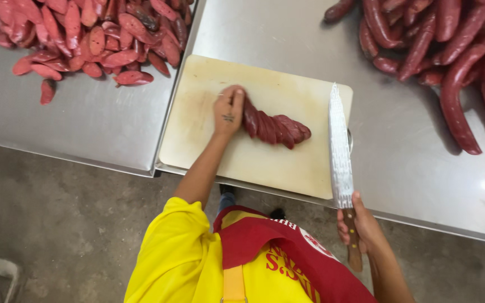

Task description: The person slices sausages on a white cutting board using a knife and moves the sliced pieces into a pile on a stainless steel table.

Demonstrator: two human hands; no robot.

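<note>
A commercial meat-preparation kitchen is shown: steel tables [422, 163] are set over a bare concrete floor [57, 224], sausage slices [90, 39] are heaped at upper left, whole sausages [450, 45] at upper right, and an apron [287, 252] is worn

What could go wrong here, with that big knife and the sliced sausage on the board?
The knife is long, and its tip reaches over the cutting board while the left hand presses the sliced sausage; bare fingers could get nicked if the blade swings in. The board overhangs the seam between two steel tables, so it might rock. The whole sausages are piled loosely and could roll.
</note>
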